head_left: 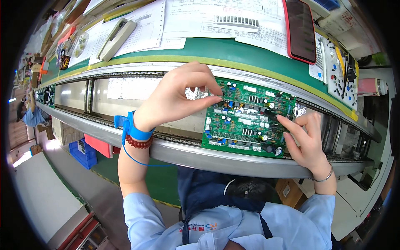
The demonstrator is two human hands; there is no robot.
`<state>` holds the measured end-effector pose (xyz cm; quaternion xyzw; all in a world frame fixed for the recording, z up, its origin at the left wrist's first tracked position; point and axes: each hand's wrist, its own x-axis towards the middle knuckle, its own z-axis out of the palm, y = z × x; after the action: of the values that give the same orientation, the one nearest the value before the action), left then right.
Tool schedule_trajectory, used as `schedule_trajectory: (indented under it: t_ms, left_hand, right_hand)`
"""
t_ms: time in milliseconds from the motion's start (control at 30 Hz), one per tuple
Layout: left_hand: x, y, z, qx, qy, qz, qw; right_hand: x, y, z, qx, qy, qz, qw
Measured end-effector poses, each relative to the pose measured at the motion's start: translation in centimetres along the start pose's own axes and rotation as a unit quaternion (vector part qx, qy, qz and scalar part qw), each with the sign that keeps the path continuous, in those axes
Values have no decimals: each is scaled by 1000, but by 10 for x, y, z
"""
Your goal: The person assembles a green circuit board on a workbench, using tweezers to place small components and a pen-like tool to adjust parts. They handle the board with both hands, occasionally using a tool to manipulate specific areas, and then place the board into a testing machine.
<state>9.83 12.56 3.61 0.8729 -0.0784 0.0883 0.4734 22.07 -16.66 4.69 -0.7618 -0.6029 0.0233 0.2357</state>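
Currently, left hand (179, 91) is nearly pinching, contents unclear; circuit board (243, 118) is extending rightward. Right hand (307, 141) is standing spread.

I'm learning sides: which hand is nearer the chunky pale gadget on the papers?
Left. The left hand is right of the pale gadget and lower in the picture; the right hand is much farther right.

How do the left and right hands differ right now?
The left hand has thumb and index nearly meeting; the right hand has them apart. The left wears a blue wrist strap and red beaded bracelet; the right, a silver bangle. Both are ungloved, at the green circuit board.
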Motion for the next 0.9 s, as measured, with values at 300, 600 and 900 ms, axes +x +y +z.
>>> schedule_trajectory:
  t_ms: [300,600,900]
  left_hand:
    - [-1,-4,2,21,3,-14,1000]
    - [1,-4,2,-18,12,-55,998]
    - [4,-6,7,12,113,-40,993]
  right_hand:
    - [0,9,-3,5,32,10,999]
    - [-1,12,-4,20,58,15,998]
    - [-3,18,-5,31,73,24,997]
